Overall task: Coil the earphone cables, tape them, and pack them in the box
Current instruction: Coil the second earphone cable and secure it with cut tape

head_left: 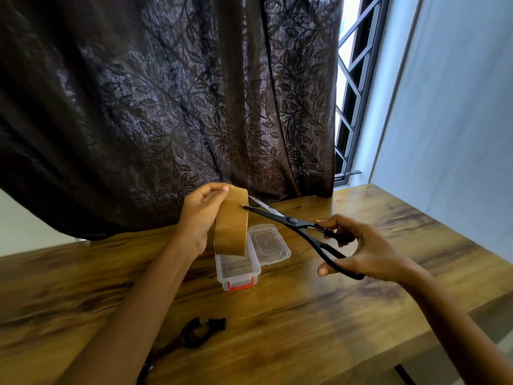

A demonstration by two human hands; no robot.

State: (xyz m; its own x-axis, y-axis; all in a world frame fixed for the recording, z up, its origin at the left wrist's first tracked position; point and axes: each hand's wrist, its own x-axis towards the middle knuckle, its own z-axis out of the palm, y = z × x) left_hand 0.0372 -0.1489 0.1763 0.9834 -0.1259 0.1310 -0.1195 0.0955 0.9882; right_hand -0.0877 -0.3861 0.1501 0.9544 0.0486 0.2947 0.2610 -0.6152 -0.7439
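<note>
The roll of brown tape (231,232) stands on edge in the air, its flat faces to left and right, held just above the open clear box (238,273). The left hand (200,215) grips it from the left side, with the fingers curled over the top of the roll.

The scissors (291,220) come in from the right. Their long axis slants from the handles, low on the right, up to the tips at the roll's upper right edge. The blades are parted and the dark tip meets the tape there — whether a loose end of tape lies between them is too small to tell. The right hand (369,251) grips the black handles with the loops spread wide. The cut, as I judge it, depends on the blades crossing the band of tape squarely while the left hand keeps the roll from turning.

The box's lid (269,243) lies flat just to its right, touching it, and a red latch faces the person.

The black earphones (198,333) lie coiled on the wooden surface (305,315) — near its front edge, beside the left forearm and well apart from both hands. They are nearer the left arm, and not yet in the box.

Behind hangs a dark leaf-patterned curtain (166,107).
</note>
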